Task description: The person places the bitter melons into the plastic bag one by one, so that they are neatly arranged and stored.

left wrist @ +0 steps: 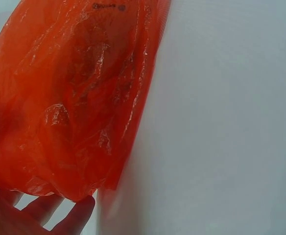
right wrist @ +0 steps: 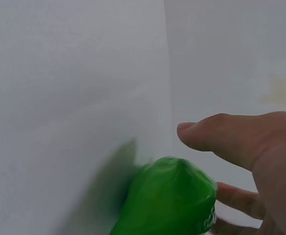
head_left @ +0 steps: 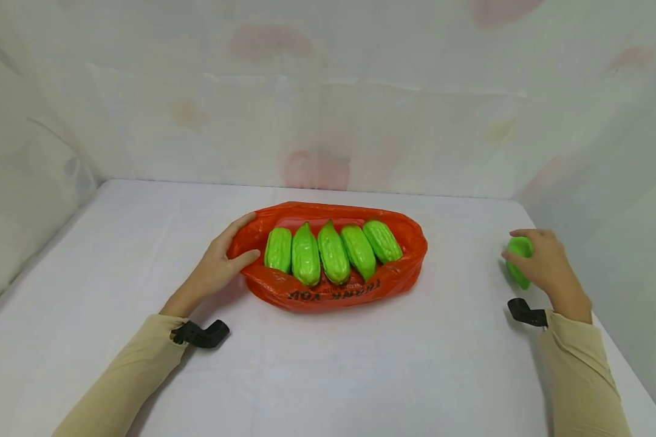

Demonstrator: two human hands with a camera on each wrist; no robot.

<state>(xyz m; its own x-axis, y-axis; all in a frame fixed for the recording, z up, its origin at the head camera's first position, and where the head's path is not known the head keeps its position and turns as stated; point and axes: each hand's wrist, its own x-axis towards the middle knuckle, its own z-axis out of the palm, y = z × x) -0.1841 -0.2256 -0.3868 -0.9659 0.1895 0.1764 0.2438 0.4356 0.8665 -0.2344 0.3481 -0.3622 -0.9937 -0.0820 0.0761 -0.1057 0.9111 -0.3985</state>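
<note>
A red plastic bag (head_left: 328, 300) with black lettering lies at mid-table, its mouth spread wide. Several ridged green bitter melons (head_left: 333, 252) sit side by side in it. My left hand (head_left: 215, 264) holds the bag's left end, thumb at the near rim and fingers toward the far rim; in the left wrist view, fingertips (left wrist: 79, 215) touch the red plastic. Over at the right, my right hand (head_left: 546, 261) surrounds another bitter melon (right wrist: 170, 200) on the table. The right wrist view shows the thumb apart from this melon, with other fingers beyond it, partly hidden.
A white cloth covers the table (head_left: 328, 376). Behind it hangs a pale curtain (head_left: 361, 121) with faded red patches, and more pale sheeting (head_left: 623, 230) rises close to the right hand. Black wrist mounts (head_left: 202, 335) sit at both sleeves.
</note>
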